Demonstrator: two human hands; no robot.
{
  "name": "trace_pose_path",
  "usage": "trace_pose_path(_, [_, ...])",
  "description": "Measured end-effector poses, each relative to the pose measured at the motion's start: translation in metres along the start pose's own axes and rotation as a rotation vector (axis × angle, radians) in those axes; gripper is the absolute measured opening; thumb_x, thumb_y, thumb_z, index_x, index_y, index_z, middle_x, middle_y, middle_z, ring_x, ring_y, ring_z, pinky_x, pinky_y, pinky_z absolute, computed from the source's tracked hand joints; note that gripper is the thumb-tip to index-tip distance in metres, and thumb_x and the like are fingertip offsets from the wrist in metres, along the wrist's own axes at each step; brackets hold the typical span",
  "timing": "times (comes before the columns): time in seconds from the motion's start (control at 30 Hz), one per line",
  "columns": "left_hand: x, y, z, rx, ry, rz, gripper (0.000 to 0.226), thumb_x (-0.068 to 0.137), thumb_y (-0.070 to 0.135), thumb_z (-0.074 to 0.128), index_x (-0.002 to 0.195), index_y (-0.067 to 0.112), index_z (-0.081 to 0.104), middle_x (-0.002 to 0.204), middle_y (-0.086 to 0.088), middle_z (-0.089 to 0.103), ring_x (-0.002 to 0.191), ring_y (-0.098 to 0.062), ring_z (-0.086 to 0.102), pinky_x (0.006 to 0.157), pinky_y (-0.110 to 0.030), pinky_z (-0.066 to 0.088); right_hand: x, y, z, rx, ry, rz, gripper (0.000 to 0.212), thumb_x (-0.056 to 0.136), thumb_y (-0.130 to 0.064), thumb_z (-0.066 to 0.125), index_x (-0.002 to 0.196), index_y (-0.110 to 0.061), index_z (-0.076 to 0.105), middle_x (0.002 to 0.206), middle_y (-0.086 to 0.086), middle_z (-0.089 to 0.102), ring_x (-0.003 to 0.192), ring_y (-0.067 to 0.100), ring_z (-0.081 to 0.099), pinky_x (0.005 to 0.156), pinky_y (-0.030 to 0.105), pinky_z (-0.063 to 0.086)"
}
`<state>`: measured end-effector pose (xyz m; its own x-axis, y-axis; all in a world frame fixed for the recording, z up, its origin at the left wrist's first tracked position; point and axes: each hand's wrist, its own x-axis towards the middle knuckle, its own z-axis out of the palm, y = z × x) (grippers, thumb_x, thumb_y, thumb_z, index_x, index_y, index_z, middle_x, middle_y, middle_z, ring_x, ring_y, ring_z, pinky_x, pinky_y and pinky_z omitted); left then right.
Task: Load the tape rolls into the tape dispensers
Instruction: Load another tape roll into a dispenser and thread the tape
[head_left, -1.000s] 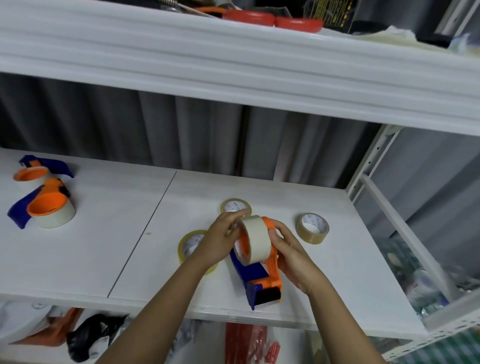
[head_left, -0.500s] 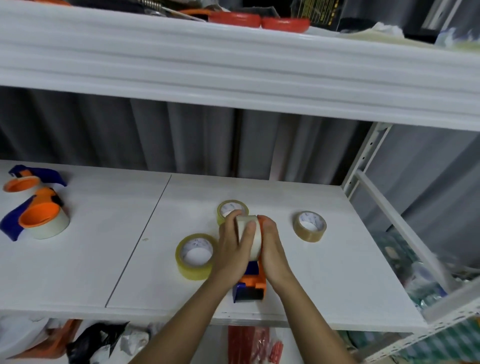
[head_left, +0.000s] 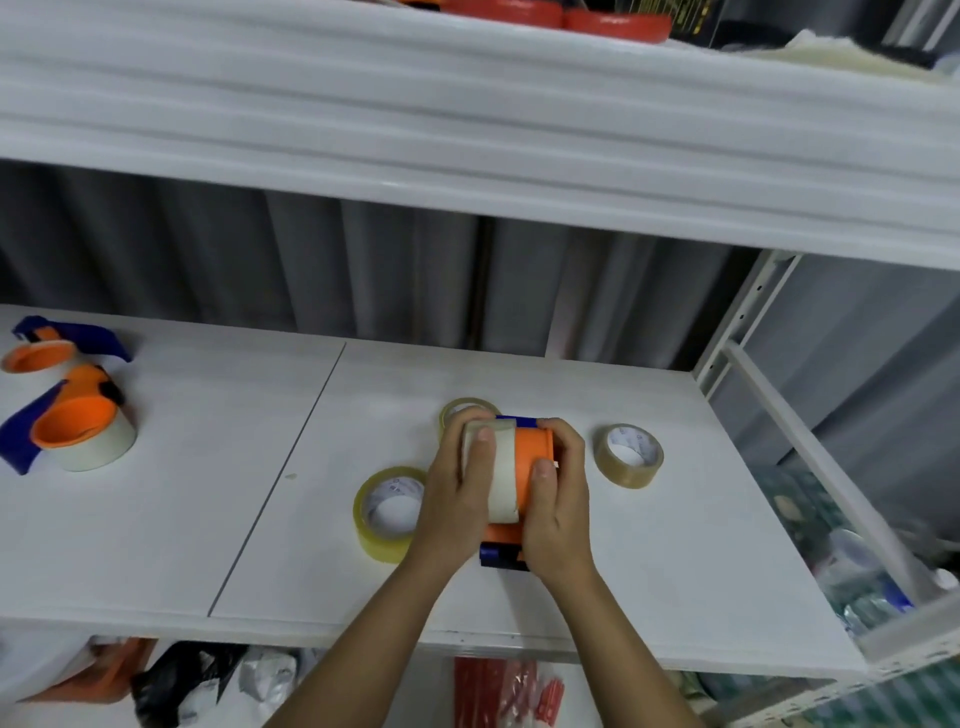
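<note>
Left hand (head_left: 457, 488): clamped on the white tape roll (head_left: 498, 475), thumb on top.
Right hand (head_left: 558, 499): gripping the orange dispenser (head_left: 532, 460).
Roll: pressed against the dispenser, above the shelf (head_left: 208, 493).
Spare rolls: yellowish roll (head_left: 387, 512) left, brown roll (head_left: 629, 455) right.

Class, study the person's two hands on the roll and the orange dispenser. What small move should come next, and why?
Probably press the white tape roll further onto the orange hub with the left hand while the right hand steadies the dispenser. Bare orange hub shows beside the roll, so it looks only partly seated.
</note>
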<state>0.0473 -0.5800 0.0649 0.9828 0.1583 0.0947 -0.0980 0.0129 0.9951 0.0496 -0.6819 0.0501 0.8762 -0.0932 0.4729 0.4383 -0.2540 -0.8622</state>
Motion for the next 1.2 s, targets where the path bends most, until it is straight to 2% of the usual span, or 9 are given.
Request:
trace_pose_path(0.17, [0.013, 0.000, -0.013, 0.213, -0.059, 0.116, 0.040, 0.076, 0.079, 0.029, 0.111, 0.061, 0.036, 0.121, 0.012, 0.051, 0.102, -0.014, 0.058, 0.077, -0.032, 0.058, 0.010, -0.007, -0.002, 0.314, -0.194, 0.307, 0.034, 0.089, -0.053, 0.044, 0.122, -0.053, 0.039, 0.105, -0.038, 0.056, 0.098, -0.007, 0.060, 0.066, 0.014, 0.053])
trace_pose_path(0.3, [0.014, 0.002, -0.018, 0.218, -0.162, 0.173, 0.063, 0.071, 0.083, 0.024, 0.127, 0.055, 0.029, 0.131, 0.018, 0.043, 0.112, -0.013, 0.053, 0.081, -0.026, 0.056, 0.012, -0.015, 0.008, 0.192, -0.111, 0.418, 0.028, 0.083, -0.068, 0.031, 0.103, -0.056, 0.047, 0.098, -0.021, 0.063, 0.087, 0.000, 0.065, 0.062, 0.017, 0.053])
trace_pose_path(0.4, [0.015, 0.003, -0.026, 0.255, -0.220, 0.335, 0.063, 0.072, 0.084, 0.031, 0.130, 0.062, 0.016, 0.137, 0.034, 0.026, 0.124, 0.002, 0.039, 0.087, -0.012, 0.047, 0.018, -0.018, 0.006, 0.012, -0.075, 0.425, 0.040, 0.084, -0.071, 0.022, 0.105, -0.047, 0.047, 0.107, -0.009, 0.060, 0.094, 0.008, 0.062, 0.077, 0.029, 0.054])
trace_pose_path(0.6, [0.022, 0.004, -0.038, 0.790, -0.348, 0.660, 0.084, 0.065, 0.070, 0.062, 0.134, 0.046, 0.021, 0.139, 0.015, 0.024, 0.122, -0.006, 0.033, 0.087, -0.034, 0.052, 0.037, -0.031, -0.012, 0.176, -0.322, 0.887, 0.060, 0.090, -0.069, 0.028, 0.099, -0.023, 0.066, 0.082, 0.004, 0.074, 0.075, 0.018, 0.071, 0.054, 0.026, 0.053])
trace_pose_path(0.73, [0.020, -0.007, -0.042, 0.619, -0.327, 0.658, 0.068, 0.070, 0.061, 0.064, 0.127, 0.043, 0.032, 0.126, 0.025, 0.026, 0.121, -0.008, 0.036, 0.094, -0.025, 0.044, 0.033, -0.028, -0.006, 0.072, -0.289, 0.751, 0.048, 0.093, -0.061, 0.029, 0.089, -0.027, 0.063, 0.078, 0.001, 0.071, 0.066, 0.012, 0.069, 0.046, 0.023, 0.051])
trace_pose_path(0.83, [0.018, -0.008, -0.041, 0.435, -0.298, 0.549, 0.051, 0.076, 0.057, 0.059, 0.118, 0.056, 0.029, 0.120, 0.035, 0.030, 0.115, 0.000, 0.042, 0.090, -0.011, 0.040, 0.026, -0.022, -0.001, 0.016, -0.200, 0.572, 0.039, 0.091, -0.059, 0.031, 0.089, -0.033, 0.060, 0.092, 0.000, 0.068, 0.083, 0.015, 0.066, 0.064, 0.028, 0.053])
trace_pose_path(0.93, [0.019, -0.010, -0.051, 0.249, -0.223, 0.389, 0.039, 0.080, 0.055, 0.052, 0.115, 0.043, 0.040, 0.116, 0.023, 0.047, 0.107, -0.001, 0.051, 0.083, -0.016, 0.044, 0.025, -0.017, -0.010, -0.048, -0.103, 0.443, 0.028, 0.084, -0.058, 0.029, 0.083, -0.042, 0.053, 0.092, -0.007, 0.063, 0.085, 0.013, 0.060, 0.072, 0.028, 0.046])
trace_pose_path(1.07, [0.024, -0.010, -0.066, 0.298, -0.132, 0.290, 0.048, 0.075, 0.064, 0.050, 0.116, 0.043, 0.038, 0.122, 0.012, 0.046, 0.107, -0.005, 0.050, 0.077, -0.005, 0.041, 0.027, -0.005, -0.043, -0.052, 0.003, 0.540, 0.034, 0.085, -0.061, 0.033, 0.086, -0.036, 0.057, 0.086, -0.008, 0.062, 0.083, 0.011, 0.060, 0.076, 0.031, 0.046])
trace_pose_path(1.2, [0.034, -0.008, -0.053, 0.421, -0.105, 0.194, 0.079, 0.068, 0.060, 0.070, 0.130, 0.032, 0.030, 0.126, 0.005, 0.042, 0.113, -0.013, 0.045, 0.090, -0.026, 0.041, 0.011, 0.007, -0.069, -0.105, 0.035, 0.500, 0.025, 0.089, -0.057, 0.045, 0.100, -0.039, 0.058, 0.098, -0.006, 0.064, 0.085, 0.010, 0.060, 0.064, 0.027, 0.045])
